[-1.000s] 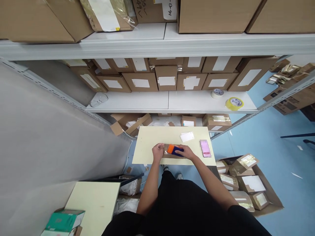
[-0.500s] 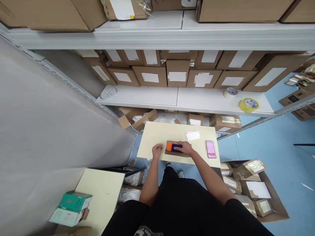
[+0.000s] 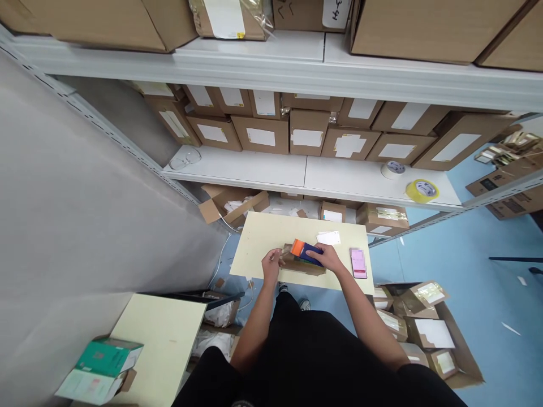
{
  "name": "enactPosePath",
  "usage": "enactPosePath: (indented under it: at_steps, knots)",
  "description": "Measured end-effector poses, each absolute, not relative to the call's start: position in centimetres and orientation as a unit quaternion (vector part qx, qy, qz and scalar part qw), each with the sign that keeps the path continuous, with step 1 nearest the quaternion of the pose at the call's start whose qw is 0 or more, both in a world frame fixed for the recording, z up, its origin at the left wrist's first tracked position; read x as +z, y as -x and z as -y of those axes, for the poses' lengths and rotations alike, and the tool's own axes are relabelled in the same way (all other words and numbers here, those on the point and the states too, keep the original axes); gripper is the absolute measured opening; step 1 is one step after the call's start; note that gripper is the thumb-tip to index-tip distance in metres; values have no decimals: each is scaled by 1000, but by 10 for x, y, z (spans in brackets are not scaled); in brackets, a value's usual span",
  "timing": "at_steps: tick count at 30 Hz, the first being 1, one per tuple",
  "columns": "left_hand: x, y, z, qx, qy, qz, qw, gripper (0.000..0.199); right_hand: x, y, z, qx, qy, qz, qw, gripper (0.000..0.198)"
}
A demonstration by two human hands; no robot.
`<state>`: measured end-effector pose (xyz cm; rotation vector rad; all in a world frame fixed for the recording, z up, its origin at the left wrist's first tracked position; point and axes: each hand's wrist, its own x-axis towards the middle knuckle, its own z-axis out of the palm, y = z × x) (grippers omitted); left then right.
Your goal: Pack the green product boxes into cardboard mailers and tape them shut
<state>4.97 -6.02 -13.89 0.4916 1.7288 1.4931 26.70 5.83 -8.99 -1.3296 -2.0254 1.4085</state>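
Note:
My right hand (image 3: pixel 328 258) grips a small dark blue and orange box (image 3: pixel 309 252) by its right part. This box is tilted over a narrow open cardboard box (image 3: pixel 303 268) lying on the pale yellow table (image 3: pixel 259 240). At the left end of the cardboard box, my left hand (image 3: pixel 272 264) has its fingers pinched on the end flap. Just behind my right hand lie white paper slips (image 3: pixel 331 238). A phone with a pink screen (image 3: pixel 358 263) rests at the table's right side.
Labelled cartons (image 3: pixel 261 137) line the shelf ahead. Tape rolls (image 3: pixel 422 190) and clear glasses (image 3: pixel 185 159) sit on its front edge. A large carton of parcels (image 3: pixel 469 362) stands on the floor at right. A green box (image 3: pixel 106 357) is on the side table at left.
My right hand has lifted and tilted the blue and orange box out of the cardboard box, whose inside now shows more. My left hand stays at the left end. The view has shifted slightly.

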Motion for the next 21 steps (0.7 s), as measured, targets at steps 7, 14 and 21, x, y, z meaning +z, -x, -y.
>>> enactPosePath:
  at_steps: [7, 14, 21]
  knots:
    - [-133, -65, 66, 582, -248, -634, 444, 64, -84, -283, -51, 475, 497, 704, 179, 50]
    - [-128, -81, 66, 599, -236, -671, 367, 88, -73, -288, -46, 442, 513, 706, 208, 52]
    - [-156, -36, 61, 364, -503, -727, 293, 82, -71, -326, -47, 483, 526, 647, 267, 54]
